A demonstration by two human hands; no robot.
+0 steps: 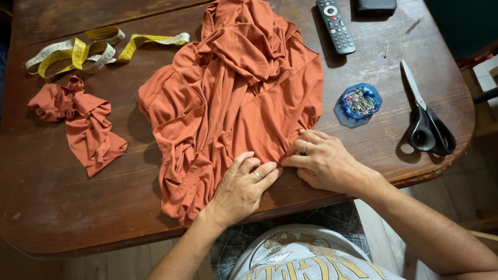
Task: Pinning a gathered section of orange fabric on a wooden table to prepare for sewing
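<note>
A rust-orange garment [233, 88] lies crumpled across the middle of a dark wooden table [62, 207]. My left hand [243, 187] presses on its near edge, fingers bent and pinching a fold of cloth. My right hand [322, 162] sits just to the right, fingertips pinching the same gathered edge where the two hands almost meet. Each hand wears a ring. Whether a pin is between the fingers is hidden.
A smaller scrap of orange cloth [83, 124] lies at the left, with a yellow and white tape measure [88, 49] behind it. At the right are a blue dish of pins [358, 103], black-handled scissors [425, 122] and a remote control [336, 25].
</note>
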